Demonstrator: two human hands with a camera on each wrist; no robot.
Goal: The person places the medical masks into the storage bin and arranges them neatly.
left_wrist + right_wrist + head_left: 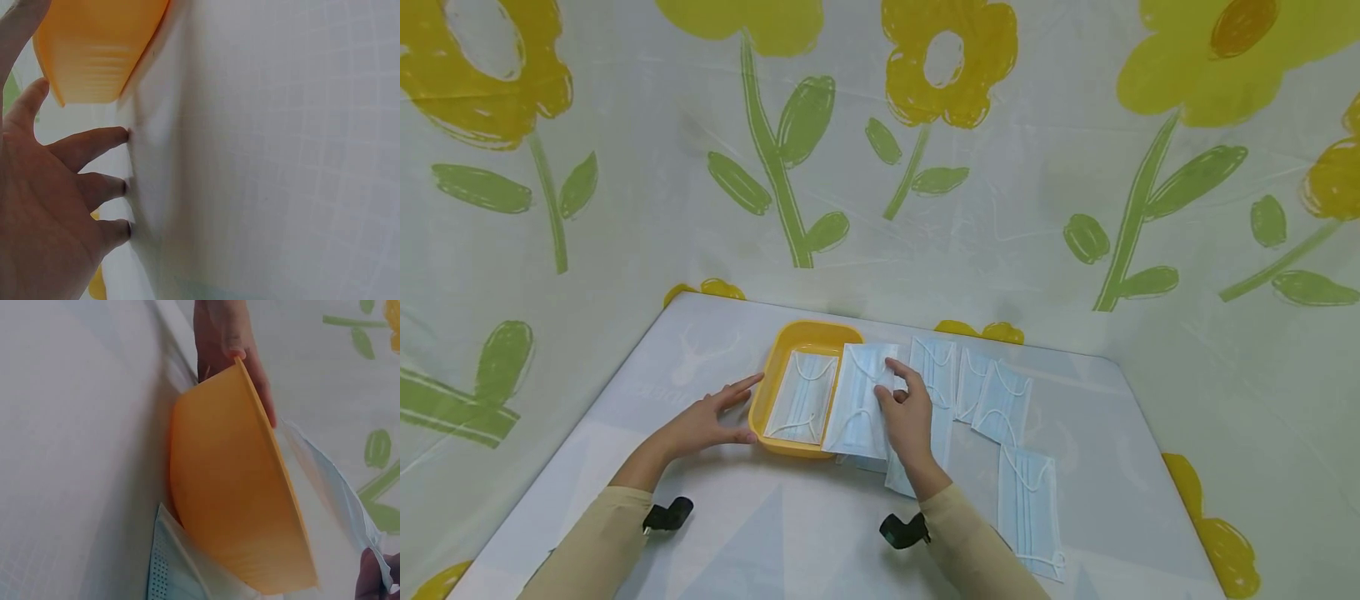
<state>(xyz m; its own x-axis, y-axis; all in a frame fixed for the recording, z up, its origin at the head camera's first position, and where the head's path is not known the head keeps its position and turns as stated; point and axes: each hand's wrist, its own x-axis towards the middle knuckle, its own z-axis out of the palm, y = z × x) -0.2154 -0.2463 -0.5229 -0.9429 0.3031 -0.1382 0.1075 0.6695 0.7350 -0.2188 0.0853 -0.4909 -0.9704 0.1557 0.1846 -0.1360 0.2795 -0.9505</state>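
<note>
A yellow plastic basin (816, 327) stands on the table, with a light-blue disposable face mask (805, 396) lying inside it. My left hand (703, 421) is at the basin's left side, thumb and index fingertip right at the rim. In the left wrist view its other fingers (94, 147) are spread, pointing down toward the table. My right hand (910, 421) pinches another face mask (853, 400) by its right edge, between thumb and index finger. That mask overlaps the basin's right side in the head view; in the right wrist view it hangs tilted above the rim.
More face masks lie to the right of the basin, some overlapping, including one mask (934, 358) behind my right hand and another mask (1028, 504) nearer the front. A flower-printed curtain (985, 208) rises behind the table (730, 533).
</note>
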